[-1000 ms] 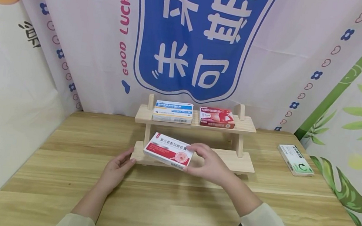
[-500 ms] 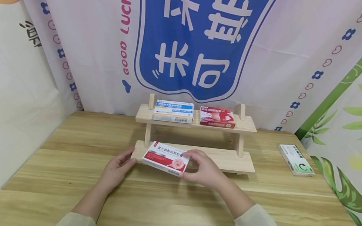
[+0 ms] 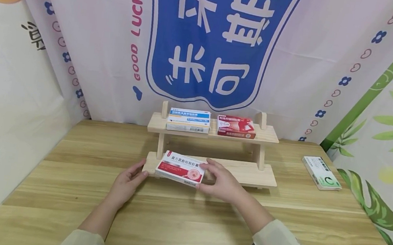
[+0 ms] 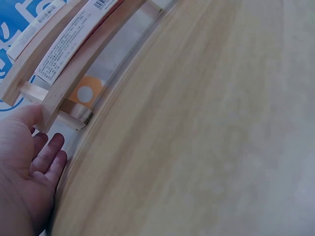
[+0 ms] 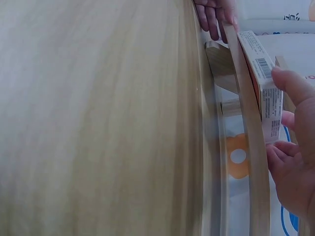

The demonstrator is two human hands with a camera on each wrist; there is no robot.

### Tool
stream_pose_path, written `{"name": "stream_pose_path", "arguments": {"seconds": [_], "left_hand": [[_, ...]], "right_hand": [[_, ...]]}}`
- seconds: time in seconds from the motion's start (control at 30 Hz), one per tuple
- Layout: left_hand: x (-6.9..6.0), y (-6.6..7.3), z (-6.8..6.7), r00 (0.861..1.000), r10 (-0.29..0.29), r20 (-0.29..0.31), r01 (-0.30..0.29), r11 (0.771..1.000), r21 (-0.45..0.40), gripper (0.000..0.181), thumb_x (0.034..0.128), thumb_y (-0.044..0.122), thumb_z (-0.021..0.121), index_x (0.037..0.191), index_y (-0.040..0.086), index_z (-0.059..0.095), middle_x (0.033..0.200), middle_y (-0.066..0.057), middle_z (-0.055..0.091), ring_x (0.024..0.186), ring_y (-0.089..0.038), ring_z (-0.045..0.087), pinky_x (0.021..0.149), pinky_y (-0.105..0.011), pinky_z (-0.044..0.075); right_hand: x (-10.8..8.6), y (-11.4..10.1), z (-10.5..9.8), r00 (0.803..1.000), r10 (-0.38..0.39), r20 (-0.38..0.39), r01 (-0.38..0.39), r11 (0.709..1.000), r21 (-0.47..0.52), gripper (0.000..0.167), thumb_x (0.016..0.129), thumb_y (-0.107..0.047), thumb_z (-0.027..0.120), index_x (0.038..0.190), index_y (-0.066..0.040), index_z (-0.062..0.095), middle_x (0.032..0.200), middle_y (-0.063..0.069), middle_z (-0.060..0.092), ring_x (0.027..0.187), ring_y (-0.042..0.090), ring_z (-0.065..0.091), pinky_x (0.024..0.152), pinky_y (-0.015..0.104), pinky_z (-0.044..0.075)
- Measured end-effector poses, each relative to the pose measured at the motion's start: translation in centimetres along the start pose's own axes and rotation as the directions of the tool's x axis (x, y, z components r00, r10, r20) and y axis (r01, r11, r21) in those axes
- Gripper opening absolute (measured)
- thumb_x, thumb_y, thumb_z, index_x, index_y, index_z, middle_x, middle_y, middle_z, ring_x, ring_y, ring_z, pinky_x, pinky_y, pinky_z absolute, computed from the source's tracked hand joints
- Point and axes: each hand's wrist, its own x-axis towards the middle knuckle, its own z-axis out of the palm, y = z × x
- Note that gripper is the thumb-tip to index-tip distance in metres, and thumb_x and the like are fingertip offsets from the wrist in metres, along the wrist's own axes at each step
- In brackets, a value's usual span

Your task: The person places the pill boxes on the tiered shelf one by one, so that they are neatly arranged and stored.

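A white and red medicine box (image 3: 180, 168) is at the left part of the lower board of a two-tier wooden display shelf (image 3: 241, 173). My right hand (image 3: 224, 183) pinches the box by its right end, thumb at the front and fingers behind. In the right wrist view, the box (image 5: 270, 105) lies against or very close to the board, slightly askew. My left hand (image 3: 126, 185) holds the left end of that lower board. The left wrist view shows the left hand's (image 4: 29, 162) thumb on the board's end, other fingers loosely bent below.
On the upper board sit a blue and white medicine box (image 3: 188, 120) and a red medicine box (image 3: 236, 127). A green and white medicine box (image 3: 321, 174) lies on the wooden table (image 3: 184, 226) at the right. A printed curtain (image 3: 110, 48) hangs behind.
My right hand has lowered the white and red box from above the lower board down to it, bringing it slightly left, then a little back. The left hand has stayed at the shelf's end.
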Motion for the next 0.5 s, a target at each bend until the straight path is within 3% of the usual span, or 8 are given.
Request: {"name": "stream_pose_path", "arguments": {"seconds": [0.17, 0.33, 0.5], "left_hand": [[0.07, 0.0, -0.03, 1.0, -0.001, 0.001, 0.001, 1.0, 0.008, 0.053, 0.1, 0.02, 0.057, 0.148, 0.005, 0.04, 0.156, -0.014, 0.038, 0.142, -0.028, 0.039, 0.113, -0.03, 0.038], [0.05, 0.08, -0.07, 1.0, -0.01, 0.0, 0.01, 1.0, 0.012, 0.053, 0.1003, 0.022, 0.057, 0.148, 0.007, 0.04, 0.156, -0.014, 0.038, 0.142, -0.028, 0.039, 0.113, -0.031, 0.037], [0.05, 0.18, -0.01, 1.0, -0.02, 0.0, 0.02, 1.0, -0.001, 0.052, 0.1004, 0.021, 0.057, 0.148, 0.007, 0.041, 0.154, -0.014, 0.04, 0.141, -0.026, 0.041, 0.111, -0.023, 0.04]], "right_hand": [[-0.04, 0.18, 0.14, 0.998, -0.018, -0.058, 0.017, 1.0, -0.011, 0.061, 0.081, -0.034, 0.078, 0.135, -0.015, 0.059, 0.15, 0.01, 0.045, 0.137, 0.037, 0.044, 0.115, 0.055, 0.037], [0.06, 0.27, 0.54, 0.992, -0.024, -0.121, 0.027, 0.999, 0.023, 0.049, 0.083, -0.03, 0.078, 0.127, -0.014, 0.065, 0.133, 0.006, 0.059, 0.124, 0.026, 0.056, 0.111, 0.046, 0.045], [0.1, 0.09, 0.86, 0.987, 0.008, -0.161, -0.001, 0.999, 0.041, 0.045, 0.087, -0.029, 0.074, 0.128, -0.014, 0.065, 0.132, 0.005, 0.062, 0.123, 0.023, 0.058, 0.108, 0.042, 0.049]]}}
